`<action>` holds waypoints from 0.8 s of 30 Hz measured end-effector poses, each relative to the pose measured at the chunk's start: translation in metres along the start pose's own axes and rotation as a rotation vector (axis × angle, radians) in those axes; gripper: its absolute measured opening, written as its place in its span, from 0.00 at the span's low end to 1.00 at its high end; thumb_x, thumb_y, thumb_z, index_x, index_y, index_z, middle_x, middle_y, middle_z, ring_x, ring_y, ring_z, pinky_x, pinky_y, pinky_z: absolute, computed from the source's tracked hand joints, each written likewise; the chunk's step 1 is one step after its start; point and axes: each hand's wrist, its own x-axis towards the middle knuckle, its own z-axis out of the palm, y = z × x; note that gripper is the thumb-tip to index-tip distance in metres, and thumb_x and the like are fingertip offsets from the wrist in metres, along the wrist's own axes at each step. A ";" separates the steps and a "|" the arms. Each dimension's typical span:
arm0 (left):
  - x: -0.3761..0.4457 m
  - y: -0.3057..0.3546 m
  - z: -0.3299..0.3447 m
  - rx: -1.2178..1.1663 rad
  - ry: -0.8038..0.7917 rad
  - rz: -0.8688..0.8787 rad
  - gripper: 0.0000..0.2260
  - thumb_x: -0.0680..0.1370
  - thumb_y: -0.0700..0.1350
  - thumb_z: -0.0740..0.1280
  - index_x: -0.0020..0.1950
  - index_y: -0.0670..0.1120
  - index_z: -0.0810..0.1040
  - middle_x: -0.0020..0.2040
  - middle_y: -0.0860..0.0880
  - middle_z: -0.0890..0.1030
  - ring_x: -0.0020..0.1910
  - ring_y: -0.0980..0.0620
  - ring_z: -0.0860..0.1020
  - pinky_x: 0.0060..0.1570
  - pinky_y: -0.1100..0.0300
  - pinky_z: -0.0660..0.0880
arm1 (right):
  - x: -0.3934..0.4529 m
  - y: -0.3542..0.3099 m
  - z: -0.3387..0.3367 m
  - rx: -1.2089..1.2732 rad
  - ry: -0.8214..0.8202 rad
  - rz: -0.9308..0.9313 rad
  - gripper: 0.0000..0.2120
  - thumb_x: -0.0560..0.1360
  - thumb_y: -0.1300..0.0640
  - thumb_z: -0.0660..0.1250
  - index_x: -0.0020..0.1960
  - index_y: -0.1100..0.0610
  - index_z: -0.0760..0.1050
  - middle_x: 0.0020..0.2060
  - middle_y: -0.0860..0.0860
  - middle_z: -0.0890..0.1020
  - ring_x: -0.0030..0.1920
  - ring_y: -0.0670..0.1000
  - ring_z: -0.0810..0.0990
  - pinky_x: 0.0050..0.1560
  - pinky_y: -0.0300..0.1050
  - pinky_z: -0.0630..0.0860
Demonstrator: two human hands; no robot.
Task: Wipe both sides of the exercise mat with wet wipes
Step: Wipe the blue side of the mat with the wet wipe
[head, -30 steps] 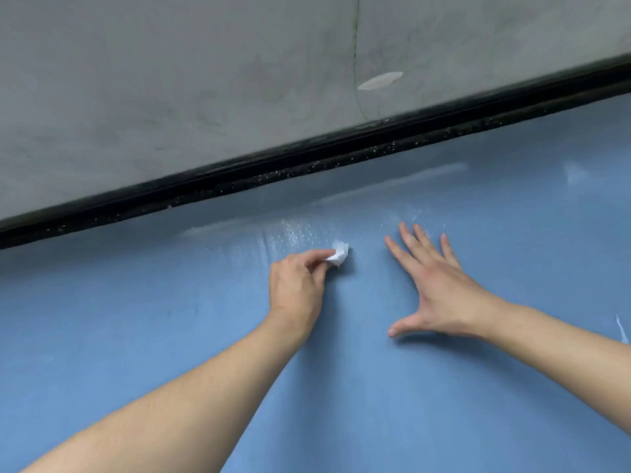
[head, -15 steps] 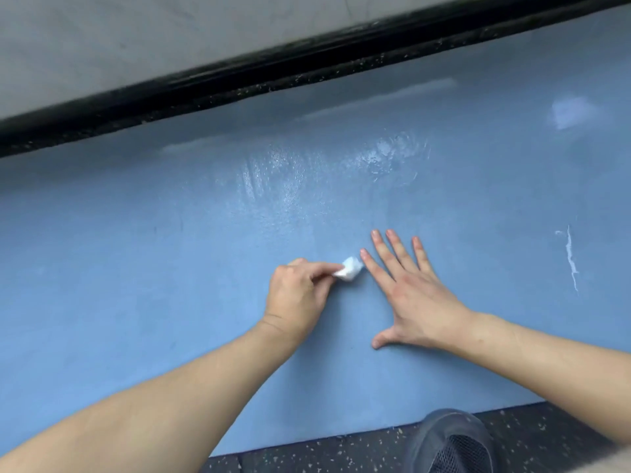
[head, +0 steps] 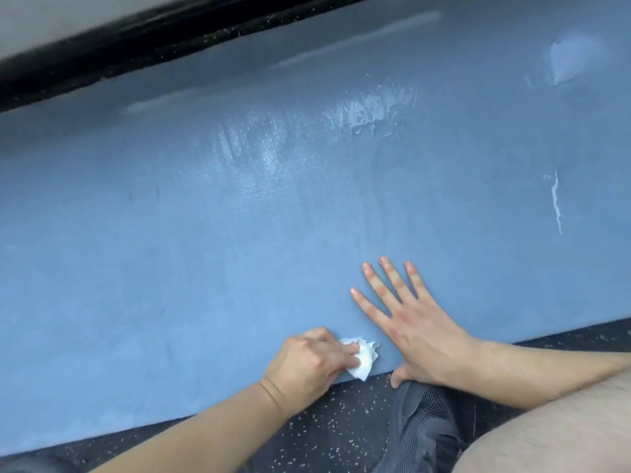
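The left hand (head: pixel 309 365), gripping the crumpled wet wipe (head: pixel 466 361), now sits at the near edge of the exercise mat (head: pixel 170 268) instead of near its far edge. The right hand (head: pixel 415 331) has come back too, flat on the mat, thumb over that near edge. A wet sheen lies toward the mat's far edge.

The exercise mat (head: pixel 205 250) lies flat on the floor (head: pixel 341 428) in front of you, its near edge running across just before your shoe (head: pixel 423 428); your left hand (head: pixel 307 363) sits at that near edge, on a wet wipe (head: pixel 466 361) that overhangs it slightly; your right hand (head: pixel 413 326) lies flat on the mat just right of the wipe, thumb seemingly over the edge; behind the mat's far edge runs a baseboard (head: pixel 136 39), with the wall (head: pixel 51 15) above it.
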 end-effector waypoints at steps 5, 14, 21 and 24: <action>0.000 -0.005 -0.009 0.018 -0.117 0.161 0.05 0.82 0.48 0.68 0.52 0.53 0.84 0.55 0.60 0.84 0.47 0.54 0.79 0.44 0.60 0.79 | -0.005 0.002 0.004 0.069 0.055 -0.057 0.75 0.52 0.20 0.75 0.86 0.55 0.51 0.84 0.65 0.43 0.83 0.70 0.43 0.79 0.75 0.49; 0.224 -0.094 -0.181 -0.169 0.682 -0.688 0.08 0.79 0.57 0.69 0.49 0.55 0.86 0.39 0.65 0.83 0.44 0.65 0.80 0.46 0.68 0.73 | 0.083 0.168 -0.146 0.162 0.187 0.212 0.74 0.56 0.26 0.80 0.84 0.40 0.34 0.84 0.55 0.37 0.84 0.63 0.46 0.80 0.67 0.60; 0.363 -0.173 -0.221 0.121 0.641 -0.617 0.16 0.80 0.39 0.64 0.60 0.55 0.85 0.56 0.52 0.85 0.55 0.52 0.81 0.56 0.67 0.73 | 0.115 0.192 -0.152 0.064 -0.011 0.337 0.83 0.53 0.28 0.83 0.78 0.45 0.19 0.77 0.57 0.20 0.81 0.70 0.31 0.75 0.75 0.59; 0.357 -0.159 -0.196 0.311 0.571 -0.529 0.18 0.77 0.36 0.66 0.57 0.54 0.86 0.50 0.47 0.85 0.49 0.43 0.81 0.48 0.57 0.76 | 0.115 0.195 -0.154 0.074 -0.041 0.322 0.82 0.55 0.30 0.83 0.79 0.47 0.19 0.76 0.59 0.19 0.80 0.72 0.30 0.75 0.77 0.59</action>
